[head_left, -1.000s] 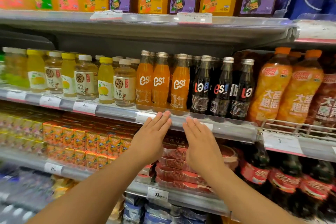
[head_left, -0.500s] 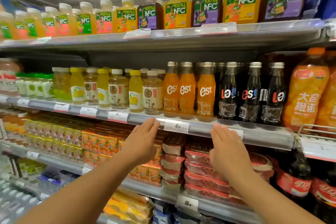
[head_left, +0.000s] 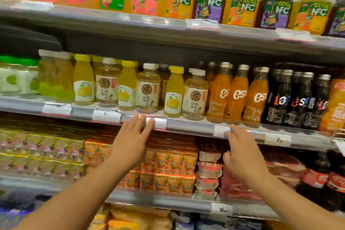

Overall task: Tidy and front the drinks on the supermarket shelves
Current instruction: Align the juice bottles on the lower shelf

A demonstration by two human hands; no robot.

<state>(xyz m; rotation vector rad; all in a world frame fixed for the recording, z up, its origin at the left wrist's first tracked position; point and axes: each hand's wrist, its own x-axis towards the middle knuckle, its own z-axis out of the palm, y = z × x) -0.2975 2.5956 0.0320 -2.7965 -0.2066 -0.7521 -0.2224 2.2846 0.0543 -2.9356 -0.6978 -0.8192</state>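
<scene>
Both hands have slid left along the grey shelf edge w/ price tags point(head_left: 186, 126) and spread apart. Left hand point(head_left: 130, 144) and right hand point(head_left: 242, 155) are flat, fingers extended, holding nothing. Orange est glass bottles point(head_left: 237, 95) face front; black est glass bottles point(head_left: 296, 99) sit w/ logos twisted, so fronting is left there. Pale and yellow plastic juice bottles point(head_left: 147, 89) look staggered. Nothing blocks reach.

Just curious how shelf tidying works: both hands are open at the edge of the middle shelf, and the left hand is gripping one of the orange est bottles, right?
Not quite. The head view shows the left hand open with its fingertips at the shelf edge, holding nothing. The orange est bottles stand untouched, above and between the two hands. The right hand is open at the edge too.
</scene>
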